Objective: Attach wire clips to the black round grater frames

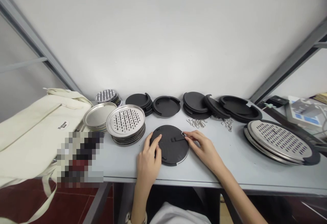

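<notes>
At the table's (117,164) front edge, left hand (149,159) is on the left side of a black disc (170,149), fingers spread, tips over the rim and onto the face. Reads as a steadying hold: weight on one side, most of the face left uncovered. Disc lies flat, directly in front of the person; a pale metallic edge shows at its lower right, so probably a metal plate underneath.

Right hand (204,149) comes in from the opposite side, thumb and index pinching a small wire clip (183,134) by the disc's upper right rim, near the dark slot (176,139). Tip pinch makes sense, part is thin. Can't tell whether the clip is seated or only resting.

Left of the disc: a cream bag (38,132), then a grater stack (129,121) and a plain steel plate pile (100,115), nested, likely to save room. Right: a bigger grater stack (281,140), leaning unevenly.

Just beyond the disc, loose clips (198,123) in a heap, second heap (227,125) to its right; both look set for the right hand's reach.

Back row, near the wall (163,46): black rimmed pieces (166,106), some stacked, plus a small grater pile (105,96) at far left.
</notes>
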Demonstrator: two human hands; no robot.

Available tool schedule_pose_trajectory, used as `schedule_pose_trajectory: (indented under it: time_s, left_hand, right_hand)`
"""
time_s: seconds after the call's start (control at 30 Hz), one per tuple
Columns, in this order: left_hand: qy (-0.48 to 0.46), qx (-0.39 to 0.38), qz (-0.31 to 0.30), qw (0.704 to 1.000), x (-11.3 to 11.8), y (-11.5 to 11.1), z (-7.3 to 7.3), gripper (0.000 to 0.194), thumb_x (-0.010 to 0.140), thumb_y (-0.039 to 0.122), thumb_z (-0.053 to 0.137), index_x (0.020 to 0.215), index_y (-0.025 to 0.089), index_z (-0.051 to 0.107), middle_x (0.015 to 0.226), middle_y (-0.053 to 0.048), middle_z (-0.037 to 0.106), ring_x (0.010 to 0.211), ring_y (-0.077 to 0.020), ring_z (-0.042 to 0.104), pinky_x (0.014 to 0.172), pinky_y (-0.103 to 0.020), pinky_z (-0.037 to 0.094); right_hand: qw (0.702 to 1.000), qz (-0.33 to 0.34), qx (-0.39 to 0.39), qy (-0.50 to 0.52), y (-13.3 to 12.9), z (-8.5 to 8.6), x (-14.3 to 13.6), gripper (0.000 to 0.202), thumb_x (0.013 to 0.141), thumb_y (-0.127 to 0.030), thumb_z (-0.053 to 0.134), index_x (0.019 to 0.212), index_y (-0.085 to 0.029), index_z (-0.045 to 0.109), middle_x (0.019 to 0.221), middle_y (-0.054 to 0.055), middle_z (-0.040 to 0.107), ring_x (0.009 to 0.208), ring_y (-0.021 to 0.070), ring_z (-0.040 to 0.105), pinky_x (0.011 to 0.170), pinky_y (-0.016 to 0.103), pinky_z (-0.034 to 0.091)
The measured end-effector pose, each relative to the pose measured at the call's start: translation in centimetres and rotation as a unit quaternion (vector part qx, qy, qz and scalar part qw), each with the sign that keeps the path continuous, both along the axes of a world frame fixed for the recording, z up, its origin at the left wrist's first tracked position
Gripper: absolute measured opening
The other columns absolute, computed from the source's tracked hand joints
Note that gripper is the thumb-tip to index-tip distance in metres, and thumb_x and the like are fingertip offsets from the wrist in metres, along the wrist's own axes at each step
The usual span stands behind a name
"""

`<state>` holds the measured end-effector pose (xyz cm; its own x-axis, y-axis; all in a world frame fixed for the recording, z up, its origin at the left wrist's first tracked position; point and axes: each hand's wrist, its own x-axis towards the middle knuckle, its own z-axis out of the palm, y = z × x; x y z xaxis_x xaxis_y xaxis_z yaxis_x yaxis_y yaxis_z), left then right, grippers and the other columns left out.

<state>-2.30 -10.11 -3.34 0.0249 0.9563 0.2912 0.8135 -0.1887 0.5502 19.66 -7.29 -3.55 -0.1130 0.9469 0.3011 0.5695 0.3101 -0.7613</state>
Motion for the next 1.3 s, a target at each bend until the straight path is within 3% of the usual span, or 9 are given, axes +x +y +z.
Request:
schedule_pose_trajectory:
  time_s: [0.37,0.7,0.97,1.3]
  left_hand:
    - [-0.002,-0.001,-0.003,1.000,-0.03,-0.06,0.10,0.044,0.090,0.015,0.041,0.129,0.032,0.053,0.140,-0.007,0.044,0.097,-0.0193,0.063,0.075,-0.028,0.052]
    - [-0.005,-0.002,-0.002,1.000,-0.08,-0.08,-0.01,0.043,0.091,0.016,0.041,0.129,0.034,0.052,0.141,-0.005,0.042,0.099,-0.0198,0.063,0.074,-0.027,0.051]
    - [-0.003,-0.013,0.000,1.000,-0.13,-0.12,0.07,0.043,0.091,0.017,0.041,0.129,0.036,0.050,0.142,-0.003,0.041,0.097,-0.0196,0.064,0.074,-0.028,0.051]
    - [-0.002,-0.013,0.000,1.000,-0.04,-0.11,0.04,0.043,0.092,0.017,0.040,0.129,0.035,0.051,0.142,-0.003,0.041,0.095,-0.0185,0.065,0.073,-0.027,0.051]
  right_hand:
    - [1.000,-0.003,0.021,-0.016,-0.12,0.30,-0.11,0.020,0.090,-0.034,0.049,0.087,-0.020,0.062,0.085,0.006,0.062,0.072,0.0171,0.058,0.070,0.031,0.050]
    - [1.000,0.005,0.010,-0.006,-0.24,0.20,-0.29,0.029,0.093,-0.032,0.044,0.108,-0.021,0.066,0.088,0.007,0.062,0.080,0.0192,0.060,0.074,0.032,0.049]
    - [0.998,-0.032,0.044,0.016,-0.17,-0.10,-0.11,0.017,0.091,-0.032,0.050,0.085,-0.021,0.061,0.087,0.005,0.063,0.078,0.0191,0.058,0.074,0.032,0.047]
    - [0.999,-0.005,0.031,0.034,-0.08,-0.21,-0.04,0.016,0.091,-0.028,0.051,0.088,-0.021,0.065,0.093,0.006,0.062,0.087,0.0191,0.060,0.080,0.031,0.046]
